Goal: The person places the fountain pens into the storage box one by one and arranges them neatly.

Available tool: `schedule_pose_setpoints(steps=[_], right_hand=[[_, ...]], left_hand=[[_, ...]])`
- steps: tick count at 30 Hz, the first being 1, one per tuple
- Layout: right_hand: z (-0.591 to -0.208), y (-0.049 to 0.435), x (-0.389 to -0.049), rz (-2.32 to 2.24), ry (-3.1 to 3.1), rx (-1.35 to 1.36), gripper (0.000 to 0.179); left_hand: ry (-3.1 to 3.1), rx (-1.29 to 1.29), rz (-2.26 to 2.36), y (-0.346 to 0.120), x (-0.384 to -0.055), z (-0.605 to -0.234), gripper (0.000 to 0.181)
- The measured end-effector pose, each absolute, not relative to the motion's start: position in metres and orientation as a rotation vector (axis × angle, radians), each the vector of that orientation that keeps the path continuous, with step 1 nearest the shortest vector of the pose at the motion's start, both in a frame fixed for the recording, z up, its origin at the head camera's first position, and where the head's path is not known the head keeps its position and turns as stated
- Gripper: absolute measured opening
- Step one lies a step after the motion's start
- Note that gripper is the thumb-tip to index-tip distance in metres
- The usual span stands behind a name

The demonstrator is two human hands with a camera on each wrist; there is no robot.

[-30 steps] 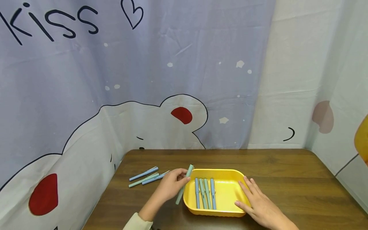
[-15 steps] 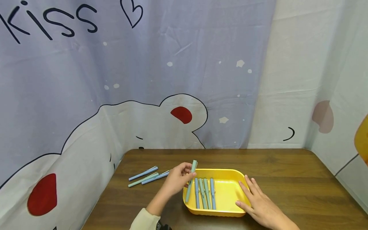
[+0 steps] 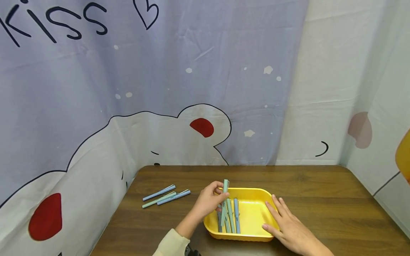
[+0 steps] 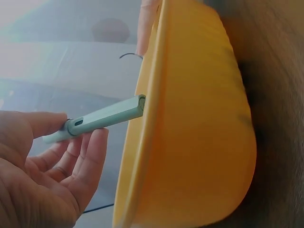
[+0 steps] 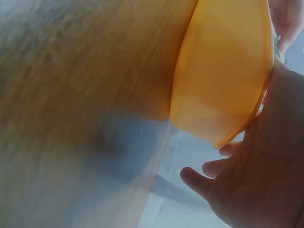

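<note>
Between thumb and fingers my left hand (image 3: 209, 201) pinches a light green pen (image 3: 225, 190), its clip end up, over the left part of a yellow tray (image 3: 256, 236). In the left wrist view the green pen (image 4: 107, 116) slants toward the tray's rim (image 4: 151, 102). Blue and green pens lie side by side in the tray, among them a blue pen (image 3: 237, 217) and a green pen (image 3: 231, 217); my left hand and the held pen partly cover the others. At the tray's right rim rests my right hand (image 3: 289, 227), fingers spread and fairly straight.
Left of the tray, a blue pen (image 3: 159, 192), a green pen (image 3: 159, 200) and another blue pen (image 3: 174, 197) lie on the brown wooden table (image 3: 320, 192). A printed curtain (image 3: 250, 89) hangs behind the table and along its sides.
My left hand has carried the green pen rightward from beside the tray's left rim to above the pens inside, turning it more upright. My right hand has stayed at the right rim.
</note>
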State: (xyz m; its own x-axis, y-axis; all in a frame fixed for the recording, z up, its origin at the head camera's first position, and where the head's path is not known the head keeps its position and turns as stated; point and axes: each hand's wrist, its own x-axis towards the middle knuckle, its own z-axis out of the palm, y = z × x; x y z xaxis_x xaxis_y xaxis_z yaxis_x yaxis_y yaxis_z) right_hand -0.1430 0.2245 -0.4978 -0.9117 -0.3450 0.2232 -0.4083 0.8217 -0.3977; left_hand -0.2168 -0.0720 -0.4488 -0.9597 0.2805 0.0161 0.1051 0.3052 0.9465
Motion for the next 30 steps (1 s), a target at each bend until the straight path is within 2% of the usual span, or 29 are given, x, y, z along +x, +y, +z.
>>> schedule_pose_setpoints(steps=[17,30], right_hand=[[-0.501,0.223,-0.142,0.619,-2.817,0.6,0.07],[-0.498,0.222,-0.143,0.572,-2.837,0.586,0.068]], left_hand=[[2.143,0.176,1.878,-0.038,-0.218,-0.464,0.028],[2.169,0.171,1.842,-0.004,-0.213,-0.471,0.022]])
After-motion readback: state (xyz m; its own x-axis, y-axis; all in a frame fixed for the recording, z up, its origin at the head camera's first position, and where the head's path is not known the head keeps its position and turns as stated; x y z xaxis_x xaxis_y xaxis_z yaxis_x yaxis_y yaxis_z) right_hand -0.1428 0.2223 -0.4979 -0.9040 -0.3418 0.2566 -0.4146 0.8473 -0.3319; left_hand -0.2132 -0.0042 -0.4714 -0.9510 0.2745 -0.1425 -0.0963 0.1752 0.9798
